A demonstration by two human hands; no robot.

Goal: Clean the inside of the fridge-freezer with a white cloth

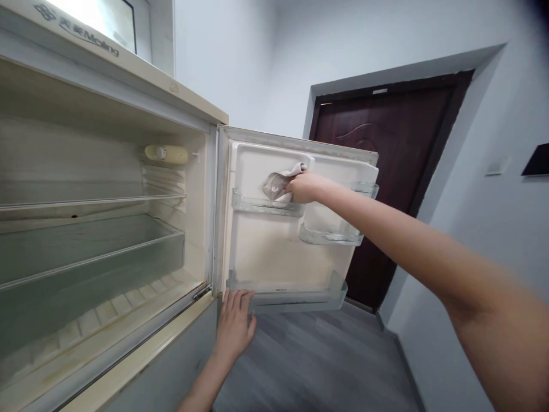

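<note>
The refrigerator door [274,246] stands wide open, its cream inner side facing me. My right hand [305,187] is closed around a crumpled whitish-grey cloth [277,186], which lies against the inner panel just above the upper left clear door shelf [266,205]. Part of the cloth is hidden by the fingers. Low on the hinge side, my left hand [234,320] rests with its fingers stretched out at the lower corner of the door, touching the end of the bottom door shelf [300,300]. Nothing shows in that hand.
On the left is the refrigerator compartment [195,212] with a glass shelf [86,203], a clear drawer [107,260] and a yellowish lamp cover [171,154]. A second clear shelf [330,236] sits on the door. Behind stands a dark red room door [386,126] above grey flooring [309,360].
</note>
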